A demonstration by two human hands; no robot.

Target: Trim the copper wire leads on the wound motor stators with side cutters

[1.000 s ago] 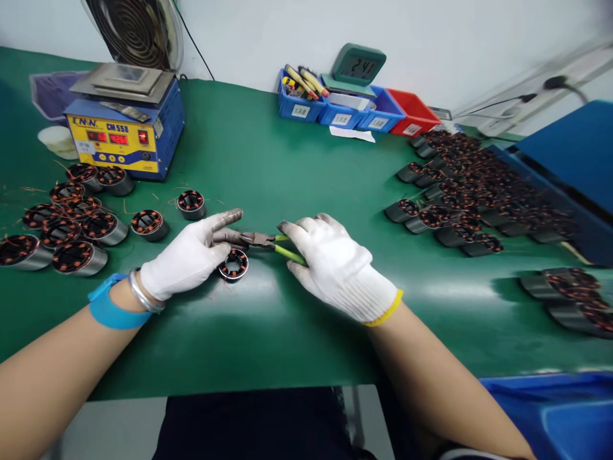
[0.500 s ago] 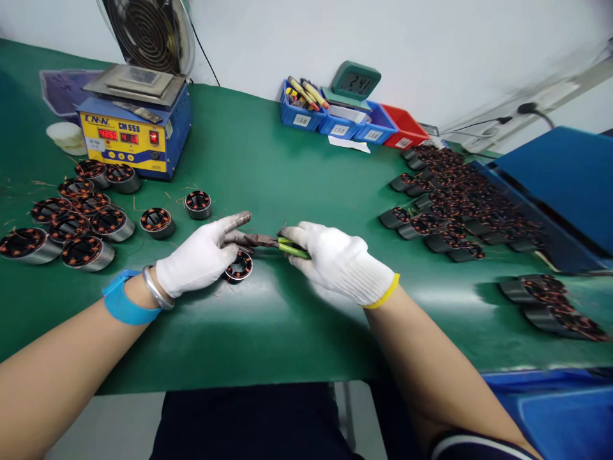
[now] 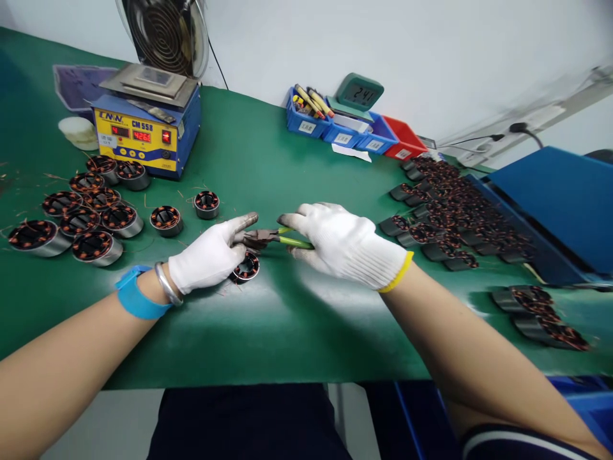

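My right hand [image 3: 335,239], in a white knit glove with a yellow cuff, grips the green handles of the pliers [image 3: 294,242]. Their dark metal jaws point left and lie at the fingers of my left hand [image 3: 211,252], gloved in white. Its index finger stretches out above the jaws, while its other fingertips are partly hidden behind them. Just below the jaws, a round stator with copper windings [image 3: 246,268] rests on the green table, close against my left hand. Whether my left fingers pinch a wire cannot be made out.
Several stators [image 3: 98,248] stand at the left, before a blue and yellow CM558 unit [image 3: 138,140]. Many more [image 3: 450,204] crowd the right, beside a blue case [image 3: 560,211]. Blue bins [image 3: 306,126], a red bin [image 3: 405,139] and a clock [image 3: 360,93] line the back.
The view has shifted, so most things sit a little further right in the picture. The plier handles are spread wider, and my right hand has opened slightly around them.
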